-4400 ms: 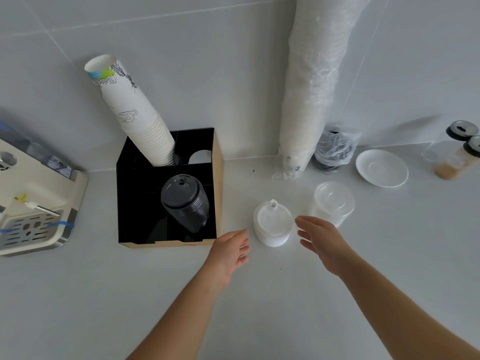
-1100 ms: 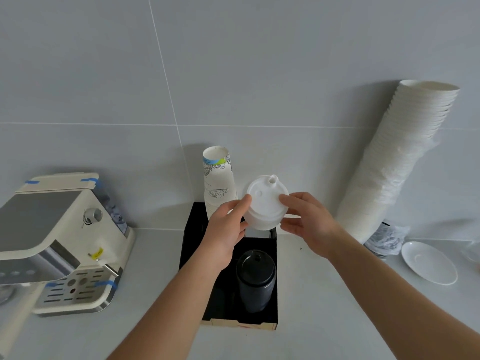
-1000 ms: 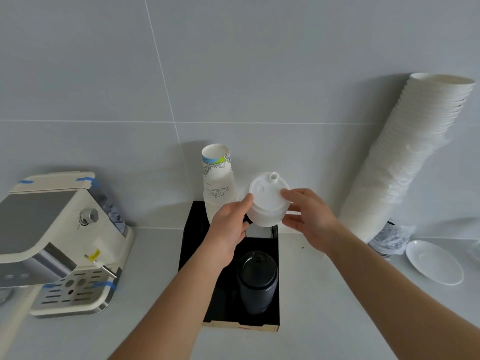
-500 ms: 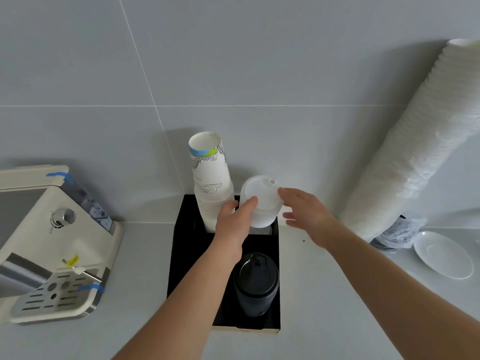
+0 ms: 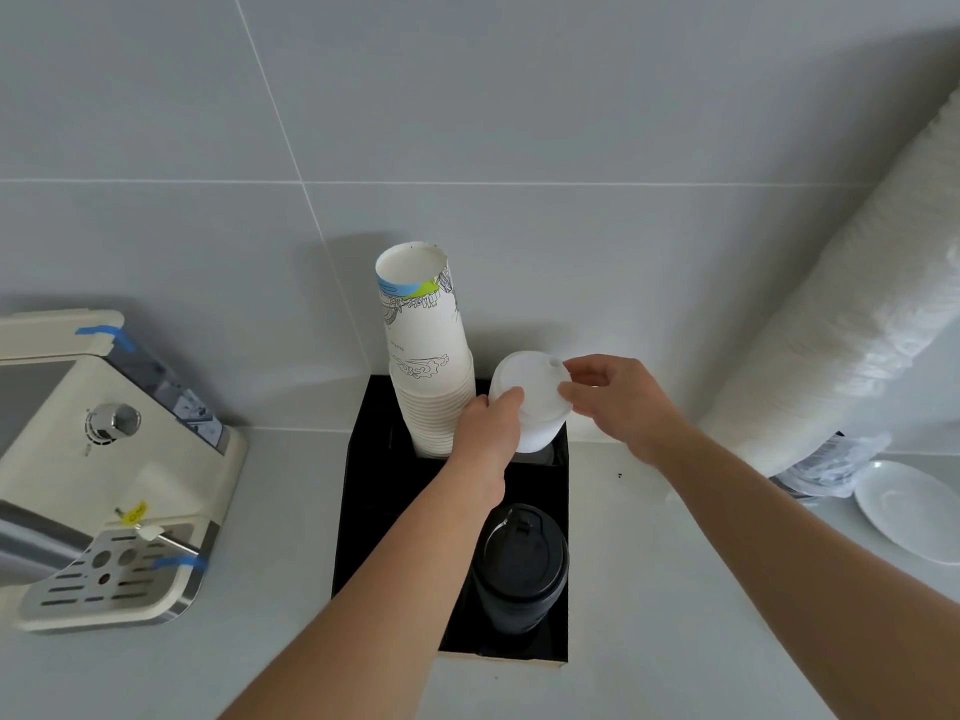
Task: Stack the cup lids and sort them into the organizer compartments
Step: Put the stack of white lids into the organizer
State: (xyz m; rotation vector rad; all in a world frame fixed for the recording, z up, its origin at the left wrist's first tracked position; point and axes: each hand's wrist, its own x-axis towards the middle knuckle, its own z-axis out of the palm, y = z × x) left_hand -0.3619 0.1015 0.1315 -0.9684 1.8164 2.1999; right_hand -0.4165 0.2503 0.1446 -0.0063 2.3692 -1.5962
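Note:
A stack of white spouted cup lids (image 5: 532, 394) hangs over the back right compartment of the black organizer (image 5: 363, 491), its lower end at the compartment's opening. My left hand (image 5: 488, 423) grips the stack's left side. My right hand (image 5: 610, 400) pinches its top right edge near the spout. A stack of black lids (image 5: 519, 561) stands in the front right compartment. A tall stack of printed paper cups (image 5: 426, 356) fills the back left compartment, close beside the white lids.
A cream coffee machine (image 5: 98, 475) stands left of the organizer. A long sleeve of white cups (image 5: 841, 324) leans on the tiled wall at right, above a plastic bag (image 5: 826, 462) and a white saucer (image 5: 909, 506).
Both hands picked the white lid stack off the counter, carried it over the organizer and lowered it toward the back right compartment. The view has tilted up and shifted.

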